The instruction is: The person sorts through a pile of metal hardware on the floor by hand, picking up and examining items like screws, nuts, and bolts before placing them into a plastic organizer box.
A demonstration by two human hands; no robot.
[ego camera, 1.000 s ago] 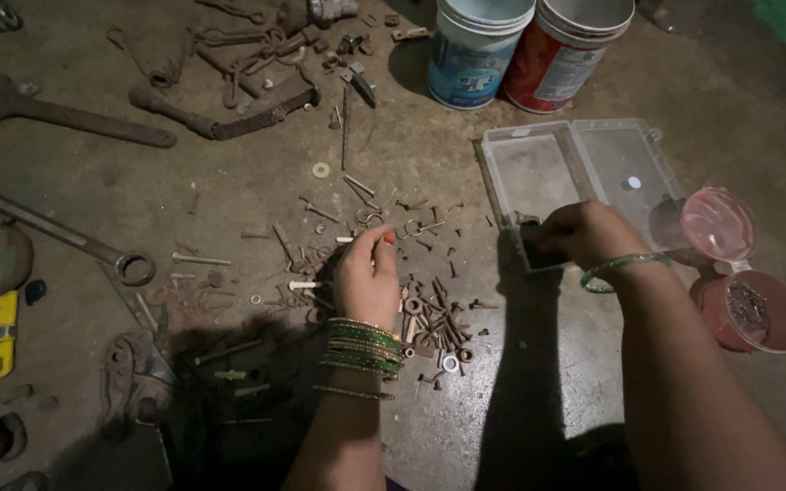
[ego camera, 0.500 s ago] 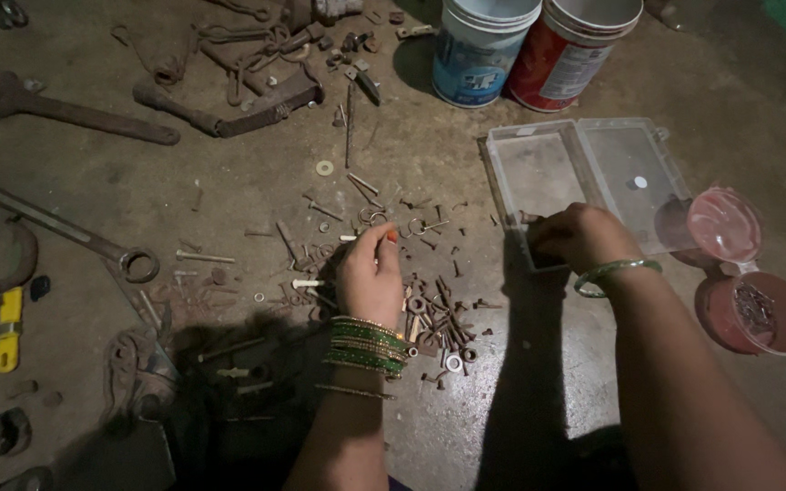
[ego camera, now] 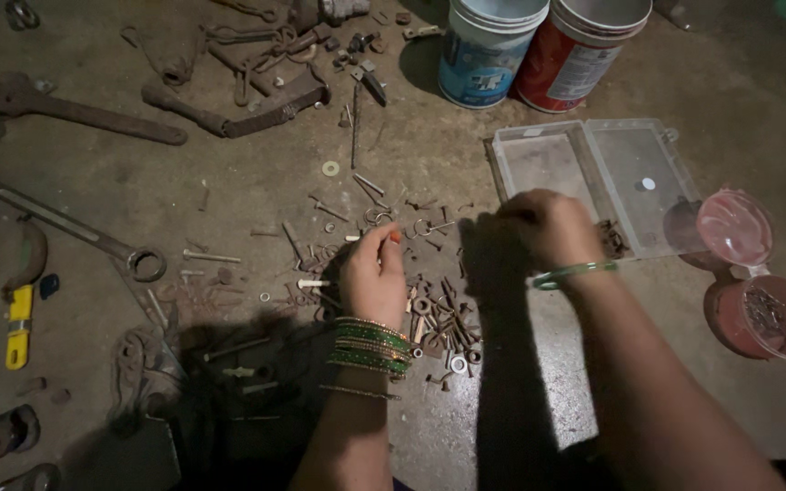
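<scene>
Right hand [ego camera: 552, 227] has drawn back from the clear plastic box [ego camera: 593, 177] at two o'clock, fingers curled, contents untellable; left hand [ego camera: 375, 277] pinches into the rusty bolt pile [ego camera: 429, 314], sorting.

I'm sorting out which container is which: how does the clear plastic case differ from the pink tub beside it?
The clear plastic case is flat, rectangular and see-through, lying open in two shallow halves; the pink tub is round, deeper and coloured, its hinged lid flipped up. The case sits right beside the right hand, with a few rusty bits near its front edge; the tub lies further off with dark small pieces inside. Both are open plastic containers on the floor.
</scene>
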